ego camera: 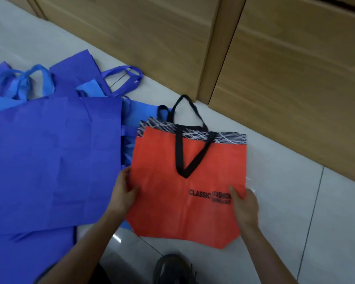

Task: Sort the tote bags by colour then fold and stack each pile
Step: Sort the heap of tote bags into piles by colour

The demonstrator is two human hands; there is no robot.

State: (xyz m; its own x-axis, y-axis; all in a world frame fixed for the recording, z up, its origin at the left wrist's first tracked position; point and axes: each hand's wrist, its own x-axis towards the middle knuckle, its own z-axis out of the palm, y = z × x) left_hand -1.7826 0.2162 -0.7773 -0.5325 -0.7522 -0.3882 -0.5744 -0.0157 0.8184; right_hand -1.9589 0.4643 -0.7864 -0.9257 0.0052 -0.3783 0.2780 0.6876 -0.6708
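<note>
My left hand (123, 191) pinches the left edge of the flat orange fabric tote bag with black handles (172, 167), thumb on top. My right hand (244, 203) pinches its right edge. The bag is spread over the pale tiled floor (295, 222), with its left side overlapping the pile of blue fabric tote bags (49, 150).

Single tote (184, 181) right of overlapping tote pile (49, 156)

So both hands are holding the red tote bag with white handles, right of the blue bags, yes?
No: the head view shows black handles, not white. The left hand and right hand do hold the red tote bag, right of the blue bags.
</note>
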